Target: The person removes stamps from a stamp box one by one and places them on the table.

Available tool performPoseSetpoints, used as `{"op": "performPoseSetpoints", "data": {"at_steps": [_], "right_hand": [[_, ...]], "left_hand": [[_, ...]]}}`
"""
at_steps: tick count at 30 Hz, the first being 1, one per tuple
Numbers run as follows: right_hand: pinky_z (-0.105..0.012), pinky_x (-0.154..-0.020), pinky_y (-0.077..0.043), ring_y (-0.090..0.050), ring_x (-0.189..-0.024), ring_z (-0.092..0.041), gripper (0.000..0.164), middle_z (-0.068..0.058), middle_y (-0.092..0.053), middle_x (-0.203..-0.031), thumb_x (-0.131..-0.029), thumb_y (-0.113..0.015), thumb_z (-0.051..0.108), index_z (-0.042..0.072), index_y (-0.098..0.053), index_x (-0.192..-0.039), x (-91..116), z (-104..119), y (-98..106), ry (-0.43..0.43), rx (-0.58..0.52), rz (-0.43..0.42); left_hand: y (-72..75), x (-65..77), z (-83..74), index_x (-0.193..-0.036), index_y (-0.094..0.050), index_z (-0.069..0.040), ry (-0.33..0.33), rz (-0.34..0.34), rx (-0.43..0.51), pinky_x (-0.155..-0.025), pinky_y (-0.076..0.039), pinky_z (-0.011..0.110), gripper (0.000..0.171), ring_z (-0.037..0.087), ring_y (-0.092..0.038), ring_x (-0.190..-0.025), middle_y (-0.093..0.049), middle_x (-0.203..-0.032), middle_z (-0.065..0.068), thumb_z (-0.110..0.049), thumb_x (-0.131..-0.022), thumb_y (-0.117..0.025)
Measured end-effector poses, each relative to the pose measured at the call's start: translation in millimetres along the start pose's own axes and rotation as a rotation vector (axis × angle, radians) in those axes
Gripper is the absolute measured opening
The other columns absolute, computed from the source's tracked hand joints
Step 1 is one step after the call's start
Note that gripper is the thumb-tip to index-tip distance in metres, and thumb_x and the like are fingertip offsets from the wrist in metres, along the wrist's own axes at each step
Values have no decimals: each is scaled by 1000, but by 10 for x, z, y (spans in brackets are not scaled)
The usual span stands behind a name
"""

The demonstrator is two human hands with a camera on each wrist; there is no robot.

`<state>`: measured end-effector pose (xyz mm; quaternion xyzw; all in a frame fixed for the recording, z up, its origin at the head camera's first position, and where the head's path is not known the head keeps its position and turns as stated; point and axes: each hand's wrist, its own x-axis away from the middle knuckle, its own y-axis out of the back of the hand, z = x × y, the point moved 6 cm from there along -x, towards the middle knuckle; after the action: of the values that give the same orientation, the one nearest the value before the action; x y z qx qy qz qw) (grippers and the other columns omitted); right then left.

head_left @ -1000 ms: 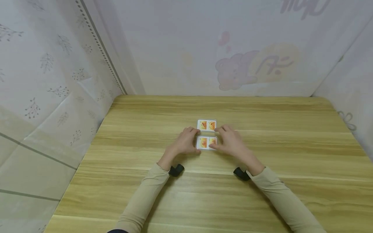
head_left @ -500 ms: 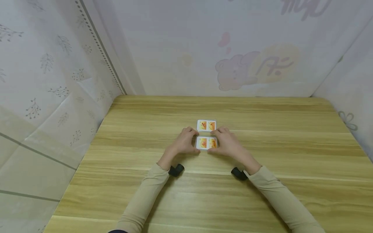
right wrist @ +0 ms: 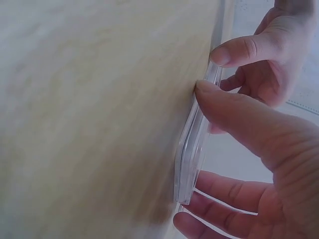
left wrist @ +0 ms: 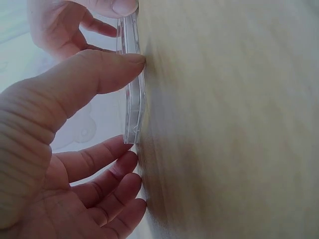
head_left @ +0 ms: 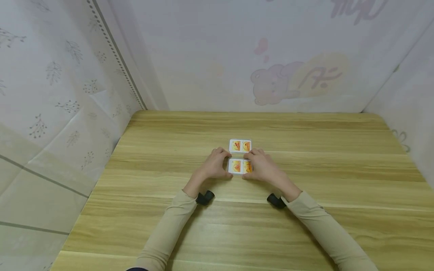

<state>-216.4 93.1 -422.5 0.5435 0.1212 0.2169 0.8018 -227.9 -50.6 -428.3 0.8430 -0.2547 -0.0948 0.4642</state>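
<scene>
Both grips are set on one slim piece: the left hand (head_left: 216, 165) takes its left end, the right hand (head_left: 266, 165) its right, and between them sits the near clear plastic case (head_left: 240, 166), white-faced and orange-printed. Each grip is spread just enough to span the case, thumb against the near long edge, forefinger round towards the far corner. The other fingers stay off to the side, loosely bent, well away from the printed face. A sensible hold, this: working from the edges leaves the face uncovered, and one hand at each end probably stops the case from skewing.

Look at the wrist views now, and here are both thumbs side by side on that transparent rim, near each other but apart. The case appears to lie flat on the wooden table (head_left: 237, 233), though whether any edge is slightly raised I cannot tell.

Just beyond it, the far clear plastic case (head_left: 240, 146), with a narrow gap between the two. They lie roughly parallel, almost the same width, as if lined up on purpose, and the fingertips reach into that gap, perhaps because it gives the forefingers room at the far edge.
</scene>
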Motion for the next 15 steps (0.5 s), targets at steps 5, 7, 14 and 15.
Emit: {"op": "performPoseSetpoints", "data": {"at_steps": [5,7,14,15], "right_hand": [[-45,-80,-45,-48,-105,-30,64,-14,-56,-114,-68,-83,33,-2,-60,-116,-8,14,3,7,-3,-3],[-44,-80,-45,-48,-104,-30,64,-14,-57,-113,-68,-83,33,-2,-60,-116,-9,19,6,15,-3,-8],[-40,-76,-46,-50,-95,-26,61,-12,-58,-108,-68,-84,32,-2,-61,-113,-11,26,16,37,-9,-26],[-41,-75,-46,-50,-94,-26,61,-12,-58,-107,-67,-84,32,-2,-61,-113,-12,25,17,38,-10,-28]], "left_hand": [[6,8,-9,-120,-55,3,3,5,1,-91,-40,38,64,28,-42,-105,-50,-117,14,-19,-67,-83],[8,10,-12,-120,-56,3,2,5,-3,-91,-40,39,64,28,-42,-105,-50,-117,14,-19,-67,-83],[9,10,-11,-120,-56,2,4,2,-1,-92,-40,39,63,29,-42,-106,-50,-117,13,-19,-67,-83],[9,8,-10,-120,-56,2,4,1,0,-92,-40,39,63,29,-42,-106,-50,-116,14,-19,-67,-83]]}}
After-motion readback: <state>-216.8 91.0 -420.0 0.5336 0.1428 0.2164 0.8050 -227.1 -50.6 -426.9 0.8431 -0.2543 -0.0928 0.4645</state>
